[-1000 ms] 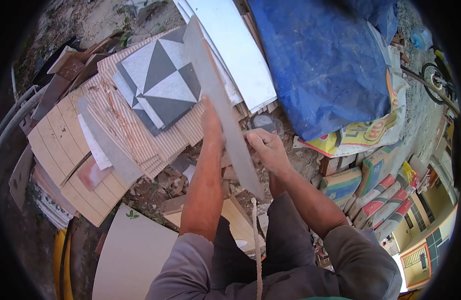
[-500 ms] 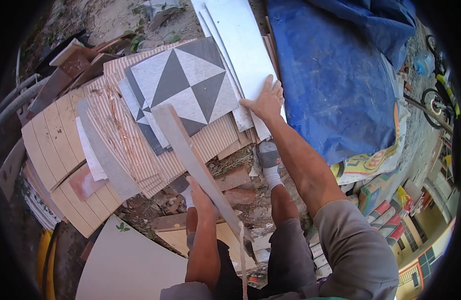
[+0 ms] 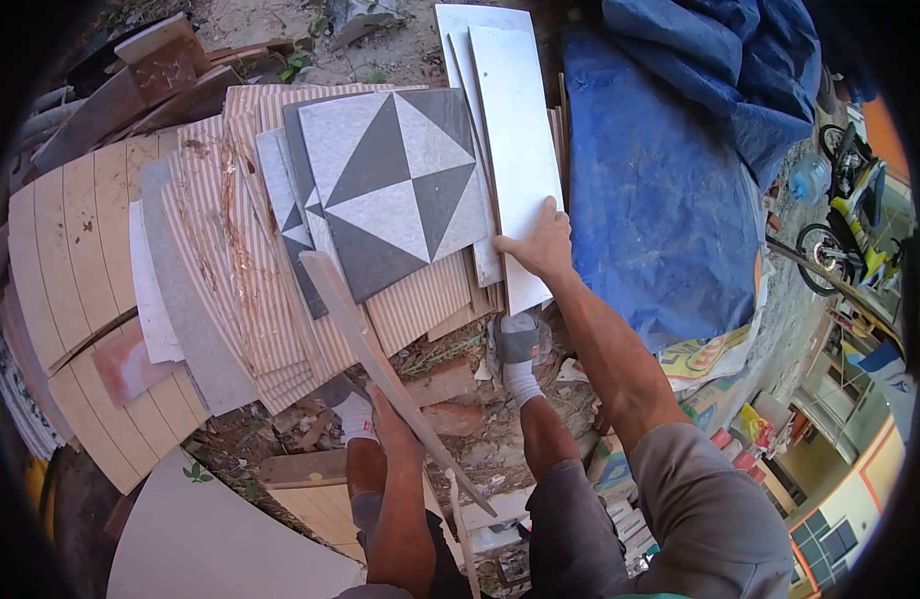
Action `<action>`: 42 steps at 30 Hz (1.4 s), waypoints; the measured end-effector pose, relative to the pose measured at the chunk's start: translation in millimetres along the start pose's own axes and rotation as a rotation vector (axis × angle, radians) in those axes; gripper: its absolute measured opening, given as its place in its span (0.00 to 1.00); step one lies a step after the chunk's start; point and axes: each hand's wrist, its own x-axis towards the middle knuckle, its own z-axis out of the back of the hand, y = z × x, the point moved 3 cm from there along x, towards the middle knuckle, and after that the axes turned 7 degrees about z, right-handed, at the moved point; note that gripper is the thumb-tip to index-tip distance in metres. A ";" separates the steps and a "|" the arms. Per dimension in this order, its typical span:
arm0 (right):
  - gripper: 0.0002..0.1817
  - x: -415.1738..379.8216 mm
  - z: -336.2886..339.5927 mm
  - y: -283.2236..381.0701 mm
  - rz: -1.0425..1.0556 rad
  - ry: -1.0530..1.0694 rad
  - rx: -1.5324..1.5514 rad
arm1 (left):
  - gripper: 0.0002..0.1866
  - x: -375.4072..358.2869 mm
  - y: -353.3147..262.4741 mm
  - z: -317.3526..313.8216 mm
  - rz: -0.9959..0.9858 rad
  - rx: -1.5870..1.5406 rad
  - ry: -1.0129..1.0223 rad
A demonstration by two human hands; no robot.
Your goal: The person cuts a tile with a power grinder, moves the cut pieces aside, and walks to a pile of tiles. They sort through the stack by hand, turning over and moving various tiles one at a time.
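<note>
A long narrow strip (image 3: 355, 329), pale and straight-edged, slants from the tile stacks down toward my legs. Its lower half is held in my left hand (image 3: 392, 424), whose fingers are partly hidden. My right hand (image 3: 540, 243) spans a long white tile (image 3: 517, 130), with the thumb at its left edge and the fingers at its right edge. That tile lies on top of other white pieces. Left of it, a square tile with grey and white triangles (image 3: 410, 180) rests on a pile of striped tiles (image 3: 420, 302).
A blue tarp (image 3: 660, 190) covers the right side. Beige grooved tiles (image 3: 76, 250) and broken boards (image 3: 161, 60) are at the left. A large pale panel (image 3: 221, 539) sits at the lower left. Rubble lies round my feet; a motorbike (image 3: 844, 235) stands far right.
The view has shifted, so the tiles and tarp appear lower and the beige tiles farther left. Both hands keep their holds, and the strip's upper end appears lower and slightly left.
</note>
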 end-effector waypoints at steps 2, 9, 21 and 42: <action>0.68 -10.1 4.8 -7.4 0.071 0.032 0.157 | 0.25 2.3 -0.2 3.1 0.009 -0.033 0.114; 0.59 -34.8 38.6 -33.7 0.069 0.285 0.994 | 0.32 -8.7 -5.5 -14.6 -0.052 -0.084 0.362; 0.41 -81.1 98.1 -81.7 0.121 0.354 1.618 | 0.21 19.2 16.5 -9.3 -0.163 -0.205 0.908; 0.53 -141.8 197.4 -297.5 -0.190 -0.494 0.570 | 0.22 20.5 13.6 -19.1 -0.164 -0.220 0.802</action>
